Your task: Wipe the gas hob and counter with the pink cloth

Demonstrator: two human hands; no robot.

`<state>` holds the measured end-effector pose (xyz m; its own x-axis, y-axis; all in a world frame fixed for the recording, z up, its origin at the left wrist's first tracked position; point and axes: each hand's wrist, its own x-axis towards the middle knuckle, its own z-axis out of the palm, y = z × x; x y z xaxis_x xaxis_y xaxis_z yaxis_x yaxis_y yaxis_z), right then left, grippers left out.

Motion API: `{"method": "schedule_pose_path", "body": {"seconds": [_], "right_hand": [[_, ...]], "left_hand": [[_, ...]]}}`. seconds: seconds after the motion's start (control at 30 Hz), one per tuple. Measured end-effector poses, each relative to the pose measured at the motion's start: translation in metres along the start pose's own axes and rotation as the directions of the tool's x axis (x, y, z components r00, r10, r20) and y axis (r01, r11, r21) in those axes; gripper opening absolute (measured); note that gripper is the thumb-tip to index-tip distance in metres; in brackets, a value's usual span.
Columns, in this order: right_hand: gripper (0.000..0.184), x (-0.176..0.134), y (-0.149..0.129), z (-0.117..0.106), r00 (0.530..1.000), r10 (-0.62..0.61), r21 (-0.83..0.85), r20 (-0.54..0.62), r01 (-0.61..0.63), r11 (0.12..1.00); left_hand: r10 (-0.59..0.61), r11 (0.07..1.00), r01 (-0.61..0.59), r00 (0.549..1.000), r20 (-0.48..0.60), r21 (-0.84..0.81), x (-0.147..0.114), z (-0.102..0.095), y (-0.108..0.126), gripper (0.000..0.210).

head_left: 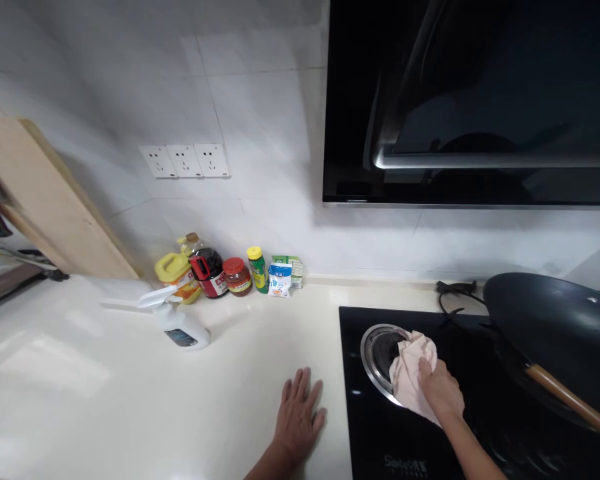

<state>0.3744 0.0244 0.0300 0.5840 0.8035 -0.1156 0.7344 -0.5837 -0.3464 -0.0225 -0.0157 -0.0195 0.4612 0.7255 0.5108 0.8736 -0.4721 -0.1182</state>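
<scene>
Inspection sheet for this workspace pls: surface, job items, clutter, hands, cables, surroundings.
Surface: glossy off-white countertop; flat, glossy black hob at right.
Job items: crumpled pale pink cloth, covering the right part of the round metal-ringed burner.
Clutter: white plastic spray bottle; near the wall, yellow plastic jug, dark bottle with red label, red-lidded brown jar, green yellow-capped bottle, blue-and-white packet.
Hands: right hand grips the cloth; left hand rests palm-down on the countertop.
Cables: nothing clearly seen.
Surroundings: glossy black range hood above; round black wok, wooden-handled, at right; pale flat wooden board at left.
</scene>
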Motion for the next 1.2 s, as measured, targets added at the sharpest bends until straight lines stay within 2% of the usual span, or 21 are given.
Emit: {"method": "schedule_pose_path", "body": {"seconds": [0.17,0.3,0.4,0.53,0.63,0.7,0.77,0.87,0.97,1.07,1.17,1.2], "right_hand": [[0.061,0.026,-0.021,-0.017,0.996,0.026,0.011,0.087,-0.027,1.000],[0.061,0.062,-0.046,-0.031,0.985,-0.030,0.000,0.173,0.031,1.000],[0.063,0.082,-0.072,-0.038,0.958,-0.124,0.018,0.259,0.123,0.992],[0.066,0.081,-0.119,-0.036,0.884,-0.312,0.060,0.349,0.312,0.948],[0.059,0.061,-0.147,-0.030,0.805,-0.447,0.052,0.390,0.465,0.884],[0.053,0.043,-0.155,-0.028,0.752,-0.528,0.034,0.396,0.562,0.826],[0.046,0.024,-0.152,-0.028,0.688,-0.610,0.030,0.394,0.653,0.756],[0.034,-0.007,-0.130,-0.024,0.584,-0.707,0.047,0.400,0.757,0.652],[0.037,-0.034,-0.097,-0.007,0.511,-0.808,0.021,0.295,0.842,0.540],[0.046,-0.048,-0.073,0.010,0.475,-0.869,-0.058,0.137,0.880,0.471],[0.044,-0.044,-0.078,0.013,0.484,-0.868,-0.107,0.110,0.874,0.474],[0.041,-0.040,-0.086,0.010,0.503,-0.855,-0.113,0.124,0.863,0.492]], "left_hand": [[0.005,1.000,-0.005,1.000,-0.002,0.017,0.003,0.000,-0.001,0.064],[0.005,1.000,-0.005,1.000,0.024,0.017,0.004,-0.002,-0.001,0.064],[-0.007,1.000,0.007,0.999,0.047,-0.002,0.004,-0.003,-0.001,0.062],[-0.016,1.000,0.017,0.997,0.072,-0.020,0.004,-0.006,-0.002,0.059],[-0.009,1.000,0.010,0.995,0.095,-0.010,0.007,-0.010,-0.002,0.058],[-0.005,1.000,0.006,0.994,0.106,-0.006,0.008,-0.013,-0.003,0.057],[-0.005,1.000,0.006,0.993,0.116,-0.006,0.010,-0.015,-0.002,0.055],[-0.019,1.000,0.022,0.990,0.141,-0.018,0.011,-0.018,-0.002,0.055],[-0.030,0.999,0.036,0.986,0.164,-0.032,0.012,-0.020,-0.001,0.056],[-0.024,0.999,0.030,0.985,0.170,-0.028,0.013,-0.022,0.000,0.056],[-0.026,0.999,0.030,0.985,0.173,-0.022,0.013,-0.024,0.000,0.055],[-0.028,0.999,0.032,0.984,0.175,-0.022,0.013,-0.024,0.000,0.055]]}}
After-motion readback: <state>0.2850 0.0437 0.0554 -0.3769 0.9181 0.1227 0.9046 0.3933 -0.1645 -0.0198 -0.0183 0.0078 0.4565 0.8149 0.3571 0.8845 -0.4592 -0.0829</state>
